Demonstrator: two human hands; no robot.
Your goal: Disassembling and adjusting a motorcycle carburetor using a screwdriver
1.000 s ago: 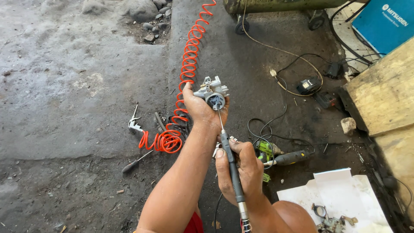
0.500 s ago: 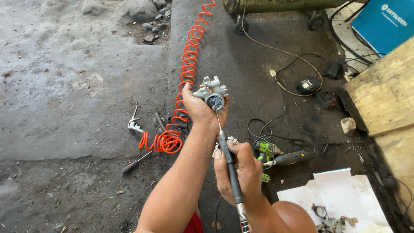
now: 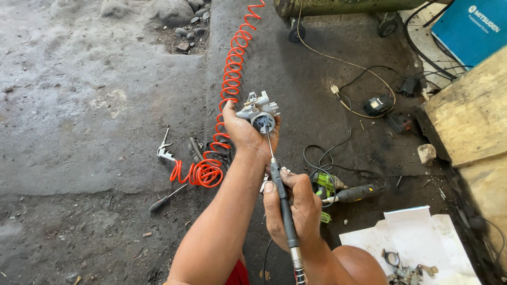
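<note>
Carburetor [image 3: 257, 113], a small grey metal part, sat gripped in the left hand [image 3: 244, 133], held out over the concrete floor [image 3: 95, 105], far of the right hand [image 3: 293, 207]. Right hand was wrapped around a slim rotary tool [image 3: 283, 200]; its long axis ran near-to-far, tip touching the carburetor's round opening. Orange coiled hose [image 3: 227, 89] lay left. Against half a second earlier, hardly anything differed; both grips held.

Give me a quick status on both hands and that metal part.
Left hand gripping grey metal part, held up. Right hand clamped on pen-style rotary tool, tip in the part's round opening. Orange coiled hose on the floor beyond, clear.
</note>
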